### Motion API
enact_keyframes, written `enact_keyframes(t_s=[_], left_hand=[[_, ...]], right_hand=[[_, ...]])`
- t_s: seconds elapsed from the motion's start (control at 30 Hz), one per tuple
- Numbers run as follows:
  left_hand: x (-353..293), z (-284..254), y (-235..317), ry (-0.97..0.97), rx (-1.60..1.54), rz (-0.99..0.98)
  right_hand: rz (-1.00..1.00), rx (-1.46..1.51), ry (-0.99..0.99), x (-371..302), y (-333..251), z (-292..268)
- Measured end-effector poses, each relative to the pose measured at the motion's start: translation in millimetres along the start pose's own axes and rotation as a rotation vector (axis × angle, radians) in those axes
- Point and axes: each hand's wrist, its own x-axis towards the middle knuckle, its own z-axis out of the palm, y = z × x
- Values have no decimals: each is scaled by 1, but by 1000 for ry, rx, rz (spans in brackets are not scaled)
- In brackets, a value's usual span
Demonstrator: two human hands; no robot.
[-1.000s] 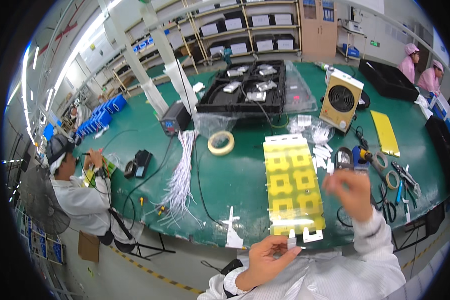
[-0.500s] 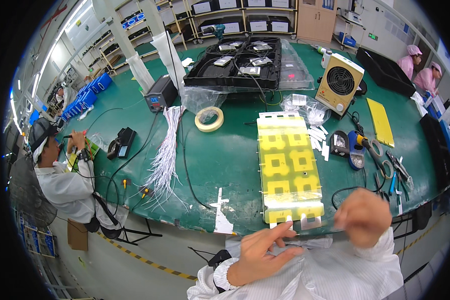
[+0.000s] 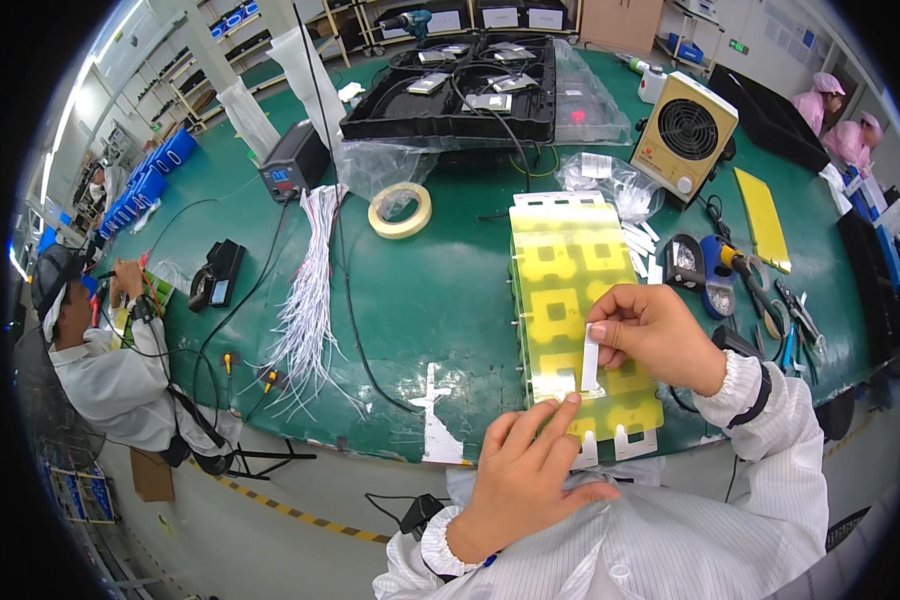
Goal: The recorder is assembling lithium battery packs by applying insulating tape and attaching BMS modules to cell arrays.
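A yellow battery-pack-like block with square cut-outs in its top lies lengthwise before me. White tabs stick out at its near end. My right hand is closed over it, pinching the upper end of a narrow white strip between thumb and fingers. The strip's lower end meets a shiny clear band across the near part of the block. My left hand lies at the block's near left corner, fingers stretched out, one fingertip by the foot of the strip. It holds nothing that shows.
More white strips lie right of the block, beside a soldering iron holder, pliers and a fan unit. Left are a tape roll and white wires. A black tray stands behind. A co-worker sits left.
My right hand has moved left from beside the block to above it and now pinches a white strip. My left hand has shifted slightly forward onto the block's near edge.
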Motion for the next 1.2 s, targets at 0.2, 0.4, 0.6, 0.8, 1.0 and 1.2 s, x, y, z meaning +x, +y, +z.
enact_keyframes(t_s=[0.2,0.4,0.6,0.8,1.0,1.2], left_hand=[[3,1,2,-33,76,17],[1,-1,1,-49,120,12],[-1,-1,-2,-45,97,8],[0,-2,-1,-48,82,-2],[-1,-2,-1,-51,66,-12],[0,-3,-1,-53,68,-14]], right_hand=[[21,-50,32,3,2,5],[29,-74,39,7,-1,7],[47,-68,39,8,-2,8],[56,-64,35,9,-3,9],[46,-82,39,8,-3,10],[52,-103,44,10,-2,10]])
